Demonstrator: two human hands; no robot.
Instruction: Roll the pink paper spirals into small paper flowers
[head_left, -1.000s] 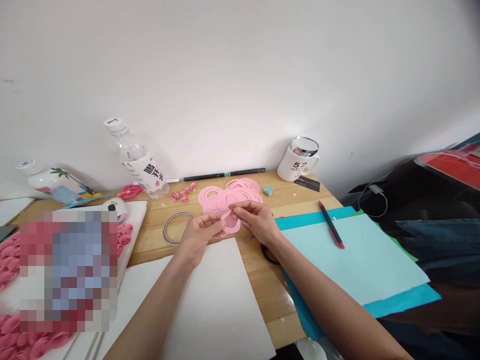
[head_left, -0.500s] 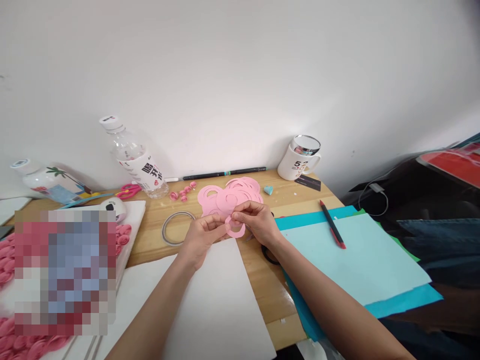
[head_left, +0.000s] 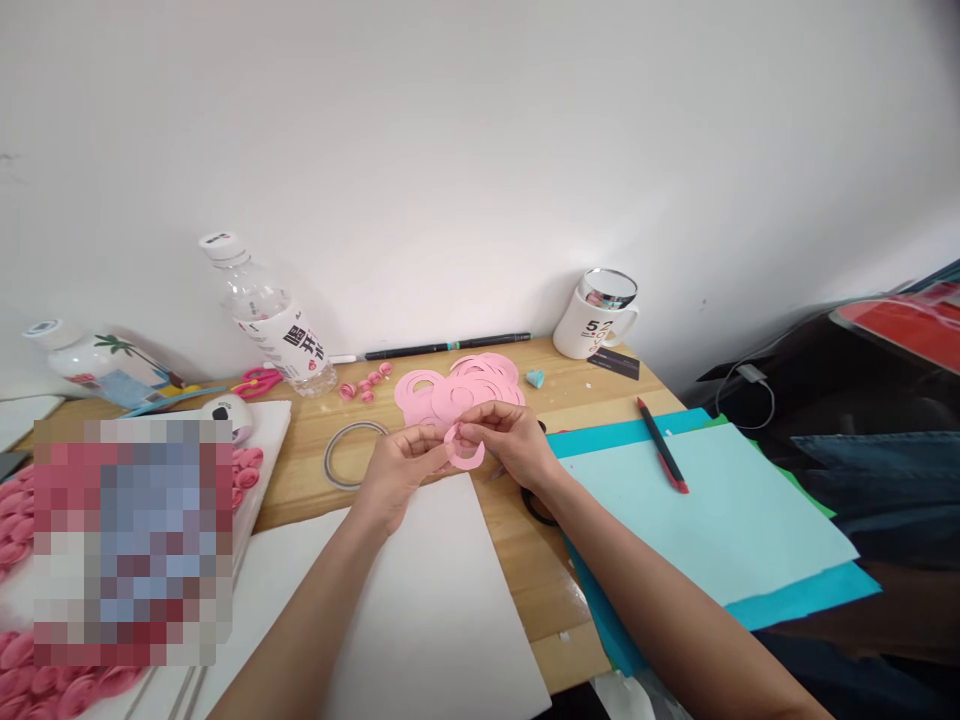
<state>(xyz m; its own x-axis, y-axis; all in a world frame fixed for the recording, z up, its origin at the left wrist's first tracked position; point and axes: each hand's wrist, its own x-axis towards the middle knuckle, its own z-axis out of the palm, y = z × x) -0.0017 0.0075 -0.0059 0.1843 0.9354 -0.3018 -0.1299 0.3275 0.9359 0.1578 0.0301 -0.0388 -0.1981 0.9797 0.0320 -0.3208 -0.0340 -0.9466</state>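
Note:
Between my two hands is a curled pink paper strip (head_left: 469, 458), its loop hanging below the fingertips. My left hand (head_left: 405, 467) pinches it from the left side, fingers closed. From the right, the closed thumb and fingers of my right hand (head_left: 504, 435) grip its upper end. Just behind the hands lies a pile of pink paper spirals (head_left: 480, 385), partly covered by my fingers. Several small rolled pink paper roses (head_left: 367, 384) sit to the left of the pile, and a small rolled blue paper piece (head_left: 535, 379) to its right.
White board (head_left: 427, 590) lies under my forearms. A tape roll (head_left: 330, 460) is left of my hands; black-handled scissors (head_left: 536, 508) are partly under my right wrist. Blue paper sheets (head_left: 720, 520) with a pen (head_left: 663, 445), a mug (head_left: 596, 315) and a bottle (head_left: 281, 320) stand around.
The pink strip's loop has shifted slightly left and up and turned between my fingers. My right hand has moved a little left. Both hands keep hold of it.

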